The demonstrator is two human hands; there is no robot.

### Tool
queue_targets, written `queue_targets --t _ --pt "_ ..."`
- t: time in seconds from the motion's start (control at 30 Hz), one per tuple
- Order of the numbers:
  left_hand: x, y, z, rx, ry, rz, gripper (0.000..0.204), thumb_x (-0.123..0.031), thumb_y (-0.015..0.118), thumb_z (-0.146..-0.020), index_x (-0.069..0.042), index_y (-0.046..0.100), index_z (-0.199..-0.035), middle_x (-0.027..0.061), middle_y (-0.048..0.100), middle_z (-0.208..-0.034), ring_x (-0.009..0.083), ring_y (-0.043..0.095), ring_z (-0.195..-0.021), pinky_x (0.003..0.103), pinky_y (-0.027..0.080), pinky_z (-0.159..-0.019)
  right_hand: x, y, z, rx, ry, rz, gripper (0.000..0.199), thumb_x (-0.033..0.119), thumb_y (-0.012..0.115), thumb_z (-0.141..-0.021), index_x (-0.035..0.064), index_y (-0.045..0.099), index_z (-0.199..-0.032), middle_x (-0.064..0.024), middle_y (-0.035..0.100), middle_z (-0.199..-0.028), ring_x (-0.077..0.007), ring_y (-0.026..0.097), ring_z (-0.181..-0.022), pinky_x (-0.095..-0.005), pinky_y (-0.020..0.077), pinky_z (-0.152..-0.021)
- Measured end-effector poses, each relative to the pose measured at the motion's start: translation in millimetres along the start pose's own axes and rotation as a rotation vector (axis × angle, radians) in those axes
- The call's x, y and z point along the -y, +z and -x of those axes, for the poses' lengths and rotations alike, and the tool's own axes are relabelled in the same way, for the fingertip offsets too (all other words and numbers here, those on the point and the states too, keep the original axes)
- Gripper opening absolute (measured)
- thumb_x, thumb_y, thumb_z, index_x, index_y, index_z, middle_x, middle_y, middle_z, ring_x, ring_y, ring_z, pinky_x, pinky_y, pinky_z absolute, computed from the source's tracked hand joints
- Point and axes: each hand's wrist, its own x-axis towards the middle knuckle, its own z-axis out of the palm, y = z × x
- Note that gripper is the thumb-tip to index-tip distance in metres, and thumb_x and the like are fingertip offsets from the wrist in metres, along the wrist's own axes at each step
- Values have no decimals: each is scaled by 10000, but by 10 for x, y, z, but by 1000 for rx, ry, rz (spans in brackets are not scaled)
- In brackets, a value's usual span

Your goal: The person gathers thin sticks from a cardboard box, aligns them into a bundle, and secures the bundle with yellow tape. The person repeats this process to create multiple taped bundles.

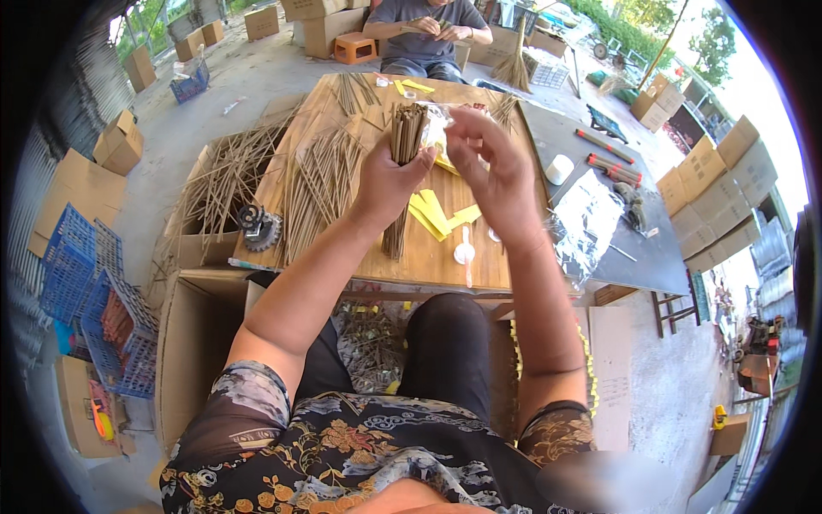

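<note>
Stick bundle upright in left hand (right hand just beside).

Bare forearms rising from the near edge. Short sleeves ending above the elbows. Dark blouse printed with gold flowers, pale blue-grey swirls and leaves. Black trousers over the knees. No rings or watch visible on left hand or right hand.

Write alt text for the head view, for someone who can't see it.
A seated person's left hand holds an upright bundle of sticks over a wooden table, while the right hand pulls a clear bag at its top. Loose sticks and yellow strips lie on the table; another person sits opposite.
</note>
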Motion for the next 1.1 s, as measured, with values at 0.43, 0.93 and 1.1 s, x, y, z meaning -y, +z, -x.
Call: queue_targets --t 0.43,0.93,1.1 --pt "-14 -16 43 15 20 -24 214 -176 628 -780 -8 508 -836 102 570 -678 146 538 -598 282 440 -565 843 71 -894 721 -501 985 87 98 568 -777 16 568 -805 -131 585 -762 -278 585 -730 -370 464 -678" --pt "-71 -19 49 -24 128 -32 195 -150 613 -766 -14 507 -856 135 579 -691 268 580 -627 335 451 -577 887 150 -914 756 -648 1142 92 101 524 -779 37 516 -714 -102 557 -707 -265 577 -708 -370 462 -639" --pt "-79 -8 77 -17 82 -18 198 -154 614 -765 -15 511 -860 137 581 -684 274 579 -615 338 452 -571 846 155 -875 731 -649 1194 62 99 542 -751 49 545 -714 -101 564 -707 -263 587 -706 -362 471 -639"
